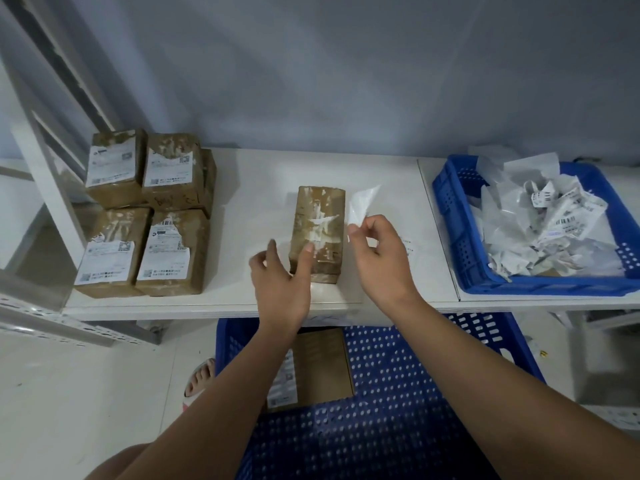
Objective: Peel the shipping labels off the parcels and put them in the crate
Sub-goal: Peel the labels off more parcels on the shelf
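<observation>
Label (362, 202), peeled free, is pinched by the right hand (377, 251) beside the parcel (320, 230), which the left hand (280, 271) braces with straight fingers; next it likely goes into the crate (459, 237) further right.

1. The parcel (318, 233) at the middle of the table (249, 188): matt brown cardboard, roughened by torn white paper scraps.
2. The peeled label (362, 202) by its right edge: thin, glossy, half-translucent film.
3. The stacked parcels (145, 216) at the left edge: brown cardboard, white paper labels.
4. The crate (457, 230) at the right end: blue perforated plastic, holding crumpled paper (554, 223).
5. The table: white, smooth, faintly glossy.
</observation>
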